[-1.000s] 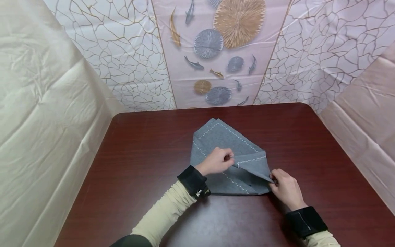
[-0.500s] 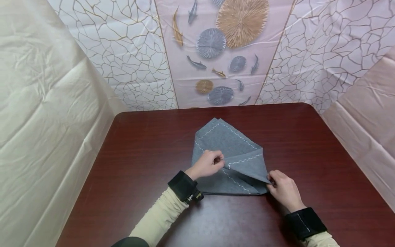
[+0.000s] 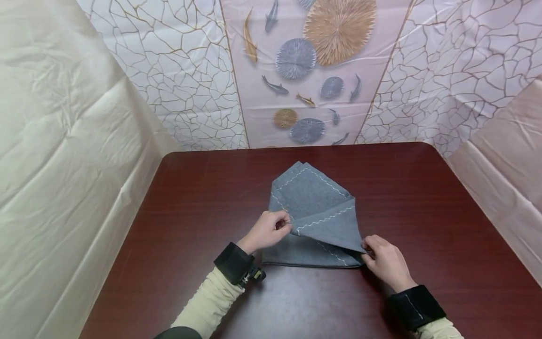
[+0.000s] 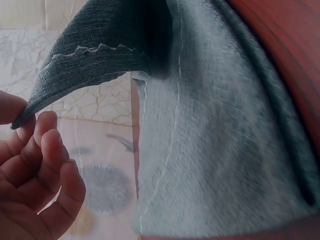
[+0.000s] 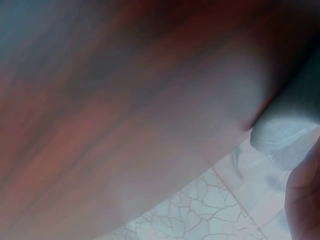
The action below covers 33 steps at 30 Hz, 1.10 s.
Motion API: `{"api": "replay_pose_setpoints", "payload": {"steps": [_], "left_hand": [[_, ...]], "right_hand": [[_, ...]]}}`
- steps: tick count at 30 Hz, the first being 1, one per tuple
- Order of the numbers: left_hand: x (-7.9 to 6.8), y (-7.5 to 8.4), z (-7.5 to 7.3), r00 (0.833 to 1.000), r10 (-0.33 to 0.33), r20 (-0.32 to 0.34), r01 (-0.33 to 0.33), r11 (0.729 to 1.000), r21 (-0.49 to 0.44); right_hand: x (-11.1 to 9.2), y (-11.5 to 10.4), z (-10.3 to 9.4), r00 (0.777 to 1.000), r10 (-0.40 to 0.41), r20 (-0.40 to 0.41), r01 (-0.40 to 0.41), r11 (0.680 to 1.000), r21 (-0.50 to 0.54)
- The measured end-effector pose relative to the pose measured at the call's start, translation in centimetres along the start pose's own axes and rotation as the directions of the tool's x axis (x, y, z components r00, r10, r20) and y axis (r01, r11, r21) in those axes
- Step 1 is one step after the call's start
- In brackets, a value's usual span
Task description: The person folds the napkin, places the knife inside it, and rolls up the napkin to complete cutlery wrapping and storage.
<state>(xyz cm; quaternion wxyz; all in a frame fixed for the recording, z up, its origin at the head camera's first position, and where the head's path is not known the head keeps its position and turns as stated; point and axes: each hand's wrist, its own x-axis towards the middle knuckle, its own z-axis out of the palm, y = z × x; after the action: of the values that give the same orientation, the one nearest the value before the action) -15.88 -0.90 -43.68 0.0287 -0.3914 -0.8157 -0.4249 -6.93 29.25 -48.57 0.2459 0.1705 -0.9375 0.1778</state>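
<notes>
A folded grey-blue cloth (image 3: 313,188) with white zigzag stitching lies on the table, its far end coming to a double point. My left hand (image 3: 266,230) pinches the corner of its upper flap, lifted off the layers beneath. The left wrist view shows that corner (image 4: 95,55) between thumb and finger, the other fingers loosely bent. At the cloth's right edge, my right hand (image 3: 387,261) pinches the fold where the flap meets the lower layer. The right wrist view catches only part of this hand (image 5: 304,195) beside the cloth (image 5: 282,130); its fingertips are hidden.
The dark red wooden table (image 3: 203,197) extends around the cloth on all sides. A patterned curtain (image 3: 313,75) hangs behind its far edge. Pale cream fabric (image 3: 63,165) hangs on the left, and pinkish fabric (image 3: 504,165) on the right.
My left hand has moved left and slightly down, drawing the flap's corner across the cloth. The right hand stays at the right edge, nearly still. The whole view has shifted slightly.
</notes>
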Motion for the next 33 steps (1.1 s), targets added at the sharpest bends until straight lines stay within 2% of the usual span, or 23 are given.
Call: {"api": "replay_pose_setpoints", "payload": {"steps": [15, 25, 33], "left_hand": [[-2.1, -0.8, -0.9, 0.999, -0.025, -0.021, 0.024, 1.000, -0.014], [-3.5, -1.3, -1.4, 0.994, -0.101, 0.040, 0.101, 0.995, -0.008], [-4.7, -1.9, -1.6, 0.986, -0.129, 0.105, 0.127, 0.992, 0.019]], "right_hand": [[0.3, -0.9, 0.1, 0.999, -0.012, 0.042, 0.011, 1.000, 0.021], [0.2, -1.1, 0.1, 0.994, 0.002, 0.106, -0.006, 0.999, 0.033], [0.2, -1.2, 0.0, 0.992, -0.014, 0.123, 0.008, 0.999, 0.044]]}}
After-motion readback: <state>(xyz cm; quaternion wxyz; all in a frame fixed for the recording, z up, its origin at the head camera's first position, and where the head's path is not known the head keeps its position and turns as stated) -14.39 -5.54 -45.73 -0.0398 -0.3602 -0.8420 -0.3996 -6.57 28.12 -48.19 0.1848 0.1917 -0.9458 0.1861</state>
